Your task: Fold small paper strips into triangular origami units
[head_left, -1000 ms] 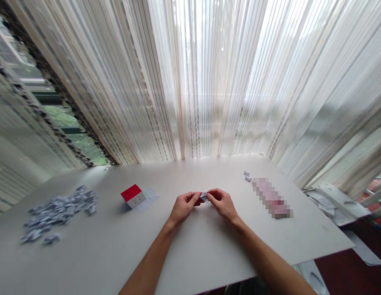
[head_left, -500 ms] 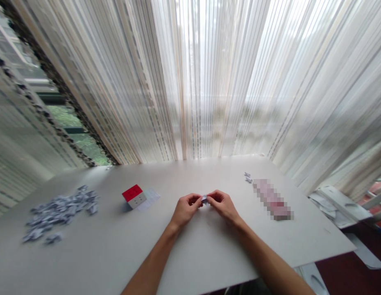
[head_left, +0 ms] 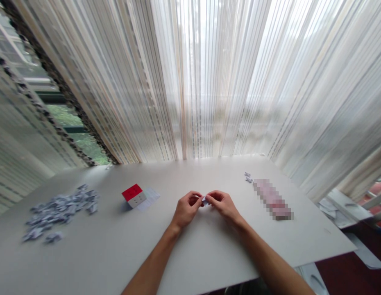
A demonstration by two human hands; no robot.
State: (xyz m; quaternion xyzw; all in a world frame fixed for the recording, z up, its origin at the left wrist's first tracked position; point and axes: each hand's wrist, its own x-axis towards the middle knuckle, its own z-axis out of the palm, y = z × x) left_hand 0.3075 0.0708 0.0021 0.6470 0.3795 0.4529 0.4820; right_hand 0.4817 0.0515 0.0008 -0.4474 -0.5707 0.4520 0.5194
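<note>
A small piece of folded white paper (head_left: pixel 205 200) is pinched between my two hands, above the middle of the white table (head_left: pixel 190 254). My left hand (head_left: pixel 187 208) has thumb and forefinger closed at the paper's left side. My right hand (head_left: pixel 221 203) grips its right side with thumb and fingertips. The fingertips cover part of the paper, so its full shape cannot be made out. Two small folded papers (head_left: pixel 248 180) lie farther off to the right, and a large heap of similar folded papers (head_left: pixel 61 211) is spread at the left.
A small house-shaped box (head_left: pixel 137 200) with a red roof stands left of my hands, beside some flat pale sheets (head_left: pixel 152 196). On the right lies a pixelated pinkish stack (head_left: pixel 272 198). Striped sheer curtains (head_left: pixel 190 90) hang behind the table's far edge.
The folded paper has shifted and turned slightly between my fingertips, and a bright white face of it now shows. My fingers have moved a little; the things on the table are unchanged.
</note>
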